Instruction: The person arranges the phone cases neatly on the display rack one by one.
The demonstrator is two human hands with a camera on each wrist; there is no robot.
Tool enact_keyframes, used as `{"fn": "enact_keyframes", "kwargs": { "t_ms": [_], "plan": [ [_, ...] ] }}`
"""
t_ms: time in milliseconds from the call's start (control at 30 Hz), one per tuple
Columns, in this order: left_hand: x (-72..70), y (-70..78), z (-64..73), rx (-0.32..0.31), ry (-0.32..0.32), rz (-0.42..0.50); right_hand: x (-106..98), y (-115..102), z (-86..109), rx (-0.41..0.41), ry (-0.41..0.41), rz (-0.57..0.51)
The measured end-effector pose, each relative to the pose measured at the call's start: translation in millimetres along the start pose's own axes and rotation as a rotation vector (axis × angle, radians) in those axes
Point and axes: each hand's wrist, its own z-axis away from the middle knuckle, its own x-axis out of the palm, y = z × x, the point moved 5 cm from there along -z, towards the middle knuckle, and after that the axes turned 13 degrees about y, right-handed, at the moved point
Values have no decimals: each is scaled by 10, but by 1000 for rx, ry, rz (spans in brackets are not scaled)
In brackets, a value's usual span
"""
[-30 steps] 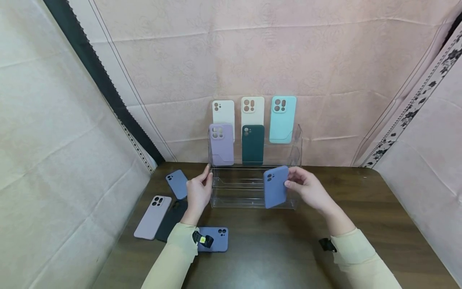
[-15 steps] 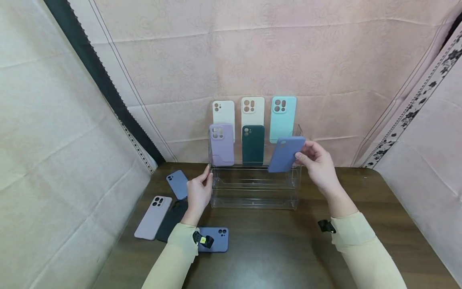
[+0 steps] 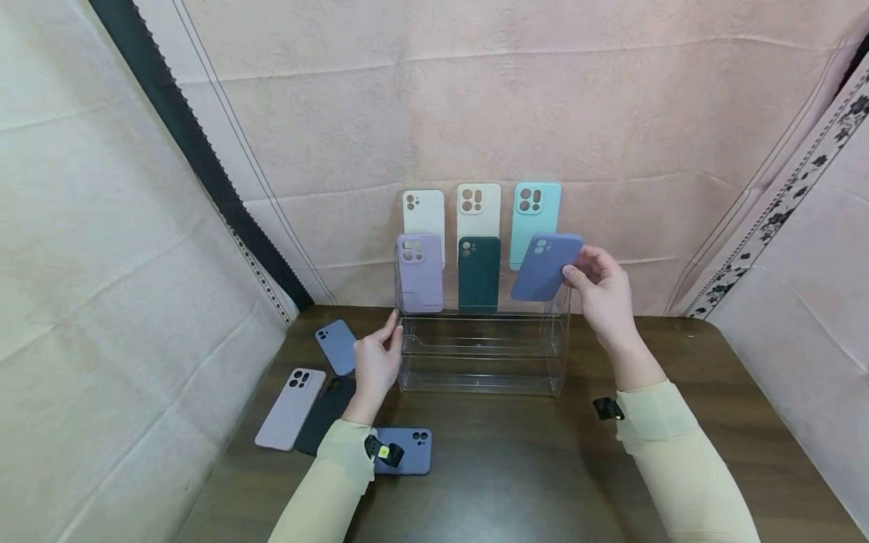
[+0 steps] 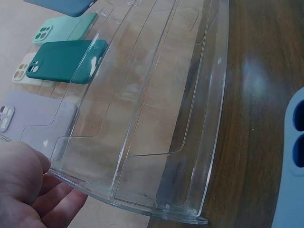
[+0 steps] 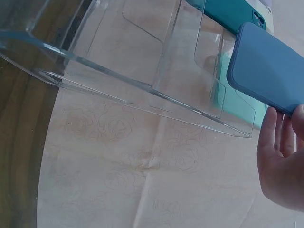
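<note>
My right hand (image 3: 606, 300) pinches a blue phone case (image 3: 546, 267) by its right edge, tilted. It is raised at the right of the upper part of a clear tiered display rack (image 3: 480, 391), in front of a turquoise case (image 3: 536, 207). In the right wrist view, that case's lower corner is apart from the rack. My left hand (image 3: 376, 368) grips the rack's left side panel, with the thumb on one face and the fingers behind it. The rack bears a white case (image 3: 424, 211), a cream case (image 3: 478, 219), a lilac case (image 3: 421, 275) and a dark green case (image 3: 479, 275).
Left of the rack, a small blue case (image 3: 336, 347), a pale lilac case (image 3: 290, 411) and a black case (image 3: 326, 415) lie on the wooden table (image 3: 502, 483). Another blue case (image 3: 414, 451) lies partly under my left wrist. A cloth backdrop (image 3: 611, 113) rises behind.
My right hand has lifted the blue case from before the lower tiers up to the upper right of the rack. My left hand has stayed at the rack's side.
</note>
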Motion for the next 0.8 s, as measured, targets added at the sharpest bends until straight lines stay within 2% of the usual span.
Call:
{"fn": "enact_keyframes", "kwargs": {
  "t_ms": [500, 800],
  "plan": [
    [6, -12, 14, -6, -7, 17, 26, 53, -88, -21, 88, -26],
    [-2, -17, 0, -10, -5, 17, 53, 63, -129, -12, 96, -4]
  ]
}}
